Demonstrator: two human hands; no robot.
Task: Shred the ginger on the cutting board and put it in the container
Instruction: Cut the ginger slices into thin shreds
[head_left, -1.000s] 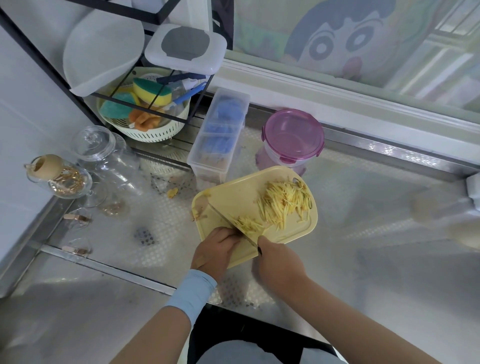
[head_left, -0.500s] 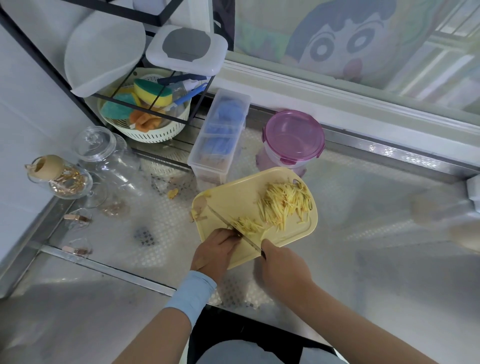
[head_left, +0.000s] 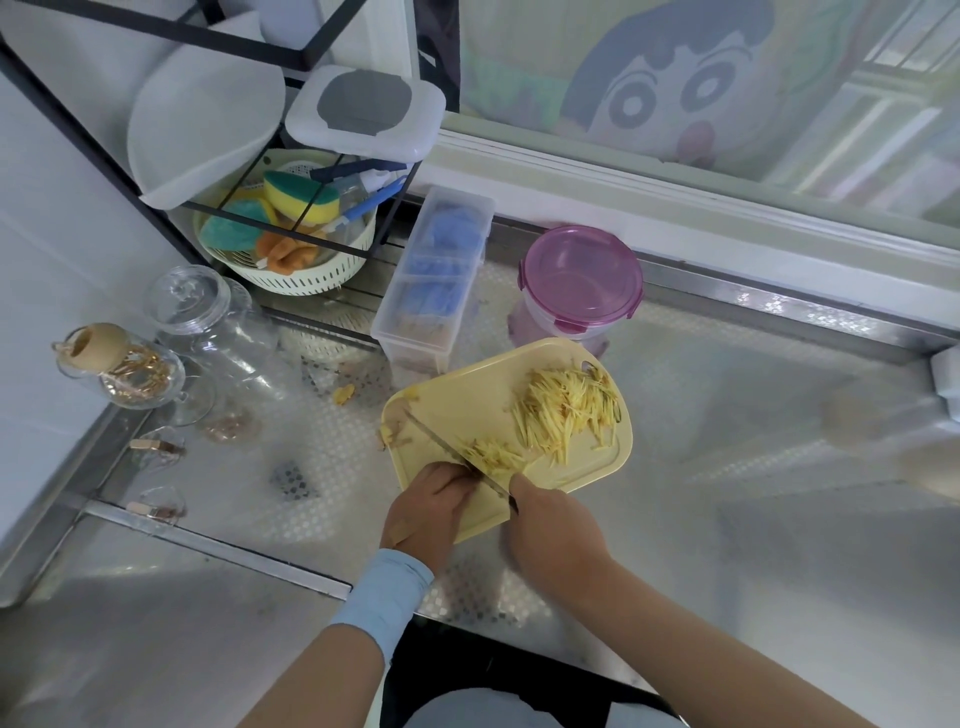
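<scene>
Most ginger shreds (head_left: 566, 410) lie heaped on the far right of the yellow cutting board (head_left: 467, 400), with a smaller cut bunch near its middle against the knife (head_left: 447, 452) blade. My right hand (head_left: 553, 525) grips the knife handle at the board's near edge. My left hand (head_left: 426, 512) sits curled left of the blade, fingertips down; cannot tell whether ginger is pinned beneath. The pink-lidded container (head_left: 582, 280), closed, stands just behind the board.

Our left hand (head_left: 426, 512) lies knuckles-up with its fingers curled under; what they press is hidden. A light-blue fabric wristband (head_left: 382, 592) wraps its wrist. Our right hand (head_left: 553, 525), just beside it, grips the dark handle of a thin steel knife (head_left: 447, 449). Both forearms reach in from the lower edge.
</scene>
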